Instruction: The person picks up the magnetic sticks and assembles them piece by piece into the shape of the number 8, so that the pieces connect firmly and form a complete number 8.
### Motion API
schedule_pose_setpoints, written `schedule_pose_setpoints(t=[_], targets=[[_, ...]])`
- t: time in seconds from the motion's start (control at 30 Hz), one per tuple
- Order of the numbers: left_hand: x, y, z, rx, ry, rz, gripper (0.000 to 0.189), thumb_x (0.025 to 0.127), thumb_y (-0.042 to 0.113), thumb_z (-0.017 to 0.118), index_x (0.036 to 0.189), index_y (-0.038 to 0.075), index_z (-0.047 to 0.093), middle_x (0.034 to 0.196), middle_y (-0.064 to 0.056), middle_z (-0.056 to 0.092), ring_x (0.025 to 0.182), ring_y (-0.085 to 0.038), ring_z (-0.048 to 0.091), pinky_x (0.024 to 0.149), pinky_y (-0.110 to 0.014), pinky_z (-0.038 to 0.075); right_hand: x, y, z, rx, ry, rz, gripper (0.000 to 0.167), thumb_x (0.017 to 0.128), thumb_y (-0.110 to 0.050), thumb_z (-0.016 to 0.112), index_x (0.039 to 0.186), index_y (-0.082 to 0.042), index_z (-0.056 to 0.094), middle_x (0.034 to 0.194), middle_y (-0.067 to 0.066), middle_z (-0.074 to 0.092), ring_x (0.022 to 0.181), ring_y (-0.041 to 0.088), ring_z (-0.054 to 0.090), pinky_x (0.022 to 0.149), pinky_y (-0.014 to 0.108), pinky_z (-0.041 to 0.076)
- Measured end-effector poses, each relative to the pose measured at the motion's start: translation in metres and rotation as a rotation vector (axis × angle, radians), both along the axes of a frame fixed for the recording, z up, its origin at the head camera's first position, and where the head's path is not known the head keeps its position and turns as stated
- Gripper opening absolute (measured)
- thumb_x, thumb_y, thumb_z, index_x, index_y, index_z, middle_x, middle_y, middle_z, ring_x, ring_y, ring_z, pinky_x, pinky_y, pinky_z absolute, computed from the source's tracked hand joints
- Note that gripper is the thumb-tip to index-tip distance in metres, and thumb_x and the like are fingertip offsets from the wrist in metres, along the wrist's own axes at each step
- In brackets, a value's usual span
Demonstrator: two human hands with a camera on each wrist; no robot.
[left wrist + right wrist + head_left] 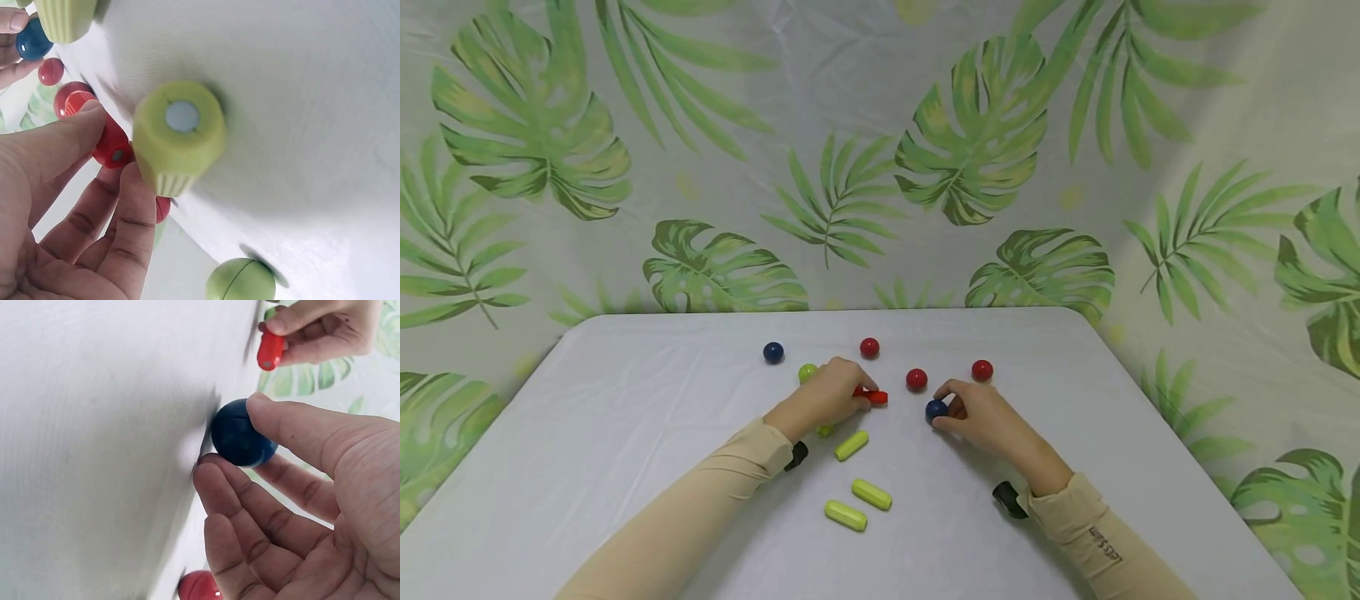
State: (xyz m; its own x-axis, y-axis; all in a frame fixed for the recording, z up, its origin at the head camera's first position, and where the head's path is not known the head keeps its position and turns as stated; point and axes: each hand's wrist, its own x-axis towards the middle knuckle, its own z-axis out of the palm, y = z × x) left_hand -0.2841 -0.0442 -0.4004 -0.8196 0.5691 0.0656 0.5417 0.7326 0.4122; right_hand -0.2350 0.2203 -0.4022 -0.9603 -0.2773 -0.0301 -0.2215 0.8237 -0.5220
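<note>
My left hand (829, 392) pinches a red ridged stick (111, 139) between thumb and fingers, close over the white table. A yellow-green stick (179, 134) of the same shape lies right beside those fingers, large in the left wrist view. To the right, my right hand (979, 417) grips a dark blue ball (240, 432) between thumb and fingertips, low at the tabletop. A red ball (917, 380) sits between the two hands, a little farther back. Another red ball (982, 371) lies just beyond the right hand.
Several yellow-green sticks, such as one stick (846, 515), lie in front of the hands. Farther back are a blue ball (773, 352), a green ball (807, 372) and a red ball (869, 347). A leaf-print cloth (850, 100) hangs behind the white table (647, 400).
</note>
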Motion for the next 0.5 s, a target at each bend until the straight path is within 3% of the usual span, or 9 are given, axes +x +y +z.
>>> schedule_pose_setpoints(t=[0.2,0.5], targets=[[0.0026,0.0027,0.0012,0.008,-0.036,-0.004,0.026,0.095,0.01,0.082,0.121,0.006,0.082,0.117,-0.009,0.082,0.109,-0.023,0.072,0.1,-0.04,0.06,-0.0005,-0.0043,-0.001,-0.006,0.002,0.024,0.031,0.095,-0.018,0.083,0.121,-0.005,0.071,0.092,0.003,0.073,0.08,0.013,0.063,0.072,0.029,0.056],[0.006,0.0087,0.0002,-0.01,-0.045,-0.028,0.027,0.096,0.011,0.082,0.122,0.007,0.081,0.12,-0.009,0.081,0.11,-0.024,0.073,0.104,-0.041,0.06,-0.0018,-0.0098,-0.003,-0.001,-0.008,0.008,0.032,0.095,-0.019,0.084,0.122,-0.007,0.071,0.093,0.003,0.072,0.082,0.014,0.063,0.077,0.031,0.058]])
